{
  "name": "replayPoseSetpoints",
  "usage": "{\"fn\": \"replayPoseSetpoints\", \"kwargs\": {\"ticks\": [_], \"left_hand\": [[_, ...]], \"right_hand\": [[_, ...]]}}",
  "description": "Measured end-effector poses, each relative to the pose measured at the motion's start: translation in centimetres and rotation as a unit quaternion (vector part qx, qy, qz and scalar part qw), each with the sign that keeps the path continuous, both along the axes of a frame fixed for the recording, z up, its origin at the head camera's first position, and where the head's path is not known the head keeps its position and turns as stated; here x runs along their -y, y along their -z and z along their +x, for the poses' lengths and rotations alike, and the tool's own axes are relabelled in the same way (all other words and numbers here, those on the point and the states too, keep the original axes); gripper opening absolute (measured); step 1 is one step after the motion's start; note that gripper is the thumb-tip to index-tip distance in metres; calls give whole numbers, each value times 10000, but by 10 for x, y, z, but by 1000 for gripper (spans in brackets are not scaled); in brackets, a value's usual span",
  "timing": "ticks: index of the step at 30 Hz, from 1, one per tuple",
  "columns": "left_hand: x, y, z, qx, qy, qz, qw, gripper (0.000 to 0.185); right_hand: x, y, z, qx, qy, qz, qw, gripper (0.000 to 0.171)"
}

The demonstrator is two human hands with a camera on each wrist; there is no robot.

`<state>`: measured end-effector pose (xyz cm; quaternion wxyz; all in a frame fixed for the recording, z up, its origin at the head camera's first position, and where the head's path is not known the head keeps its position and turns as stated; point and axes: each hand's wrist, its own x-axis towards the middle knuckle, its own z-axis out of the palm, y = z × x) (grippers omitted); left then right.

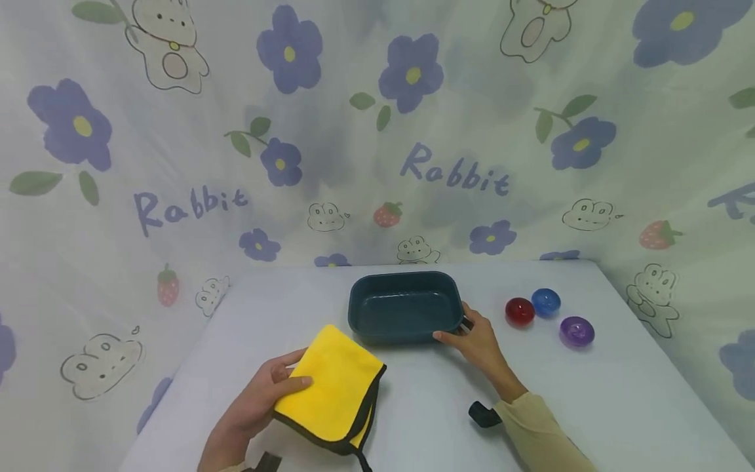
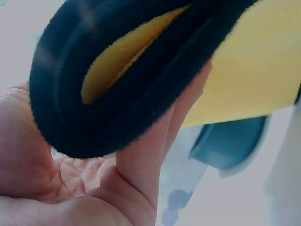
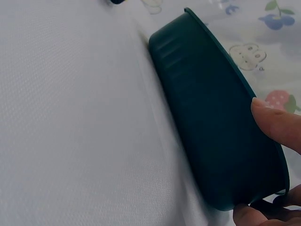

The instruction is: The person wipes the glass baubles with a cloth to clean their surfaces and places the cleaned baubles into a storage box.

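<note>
A folded yellow cloth (image 1: 333, 387) with a black border lies in my left hand (image 1: 265, 396), thumb on top and fingers beneath, just above the table near its front. The left wrist view shows the cloth's black edge (image 2: 127, 89) resting against my left hand's fingers (image 2: 155, 141). A dark teal rectangular tray (image 1: 404, 307) sits at the table's middle. My right hand (image 1: 474, 337) grips its near right corner; in the right wrist view a finger (image 3: 275, 123) presses the tray's outer wall (image 3: 207, 103), with other fingertips at the rim below.
Three small round objects lie right of the tray: red (image 1: 520, 311), blue (image 1: 545, 301) and purple (image 1: 576, 331). The white table (image 1: 590, 406) is backed and flanked by a flower-and-rabbit printed sheet (image 1: 377, 131).
</note>
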<state>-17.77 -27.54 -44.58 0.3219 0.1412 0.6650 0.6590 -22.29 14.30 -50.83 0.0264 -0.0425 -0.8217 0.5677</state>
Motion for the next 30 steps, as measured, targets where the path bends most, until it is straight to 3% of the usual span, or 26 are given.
{"fn": "replayPoseSetpoints", "kwargs": {"ticks": [5,12,15,19,30], "left_hand": [[0,-16,-3,-371,203,278,9987,69],[-6,-33,-15,-1009,83,311,9944,65],[-15,-32,-15,-1039,55,373,9939,65],[-17,-41,-20,-1099,-101,424,9930,64],[-42,-53,-30,-1141,-472,338,9918,67]], "right_hand": [[10,4,0,-1,107,-233,9997,102],[16,1,-11,-278,45,-357,9990,96],[9,0,-7,-174,113,-285,9994,96],[12,-2,-12,-184,59,-293,9994,96],[8,0,-3,98,245,-61,9996,102]]}}
